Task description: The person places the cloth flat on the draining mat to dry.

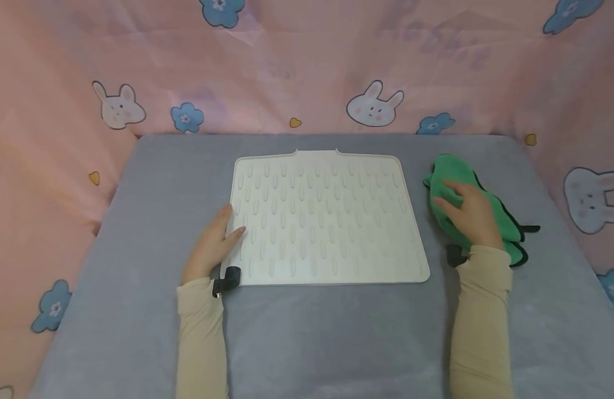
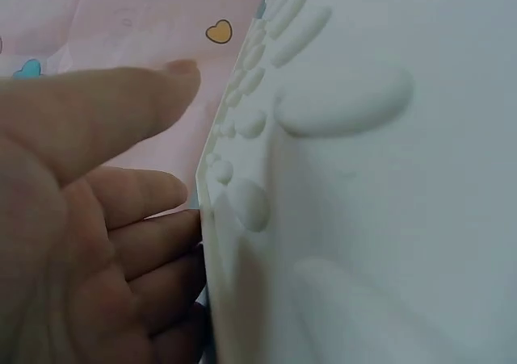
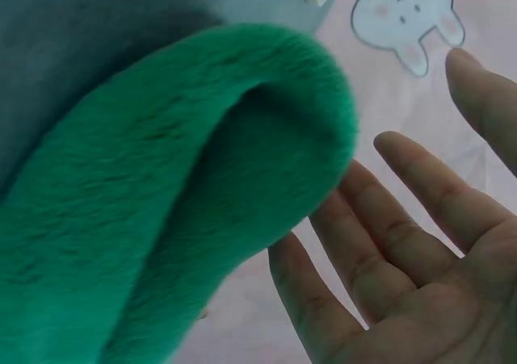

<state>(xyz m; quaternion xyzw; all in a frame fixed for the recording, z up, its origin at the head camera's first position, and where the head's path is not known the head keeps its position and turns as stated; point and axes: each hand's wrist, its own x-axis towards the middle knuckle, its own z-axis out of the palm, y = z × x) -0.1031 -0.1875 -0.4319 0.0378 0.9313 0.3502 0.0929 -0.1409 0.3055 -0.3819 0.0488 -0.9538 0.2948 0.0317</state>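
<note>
A white rectangular drying tray point(image 1: 317, 216) with rows of raised oval ridges lies flat, its notched side at the back. My left hand point(image 1: 207, 246) rests along the tray's left edge, fingers extended; in the left wrist view the fingertips meet the rim and the thumb stands apart from it. On the right lies a folded green plush cloth point(image 1: 449, 172) with black trim and a black loop. Above it is my right hand point(image 1: 474, 219), fingers spread. The right wrist view shows its fingertips right at the folded edge of the cloth point(image 3: 266, 154), not curled round it.
Both things lie on a table point(image 1: 332, 338) with a grey cover. A pink curtain point(image 1: 287, 66) printed with rabbits and blue flowers hangs behind the table and along both sides. Each wrist carries a small black camera point(image 1: 229, 278).
</note>
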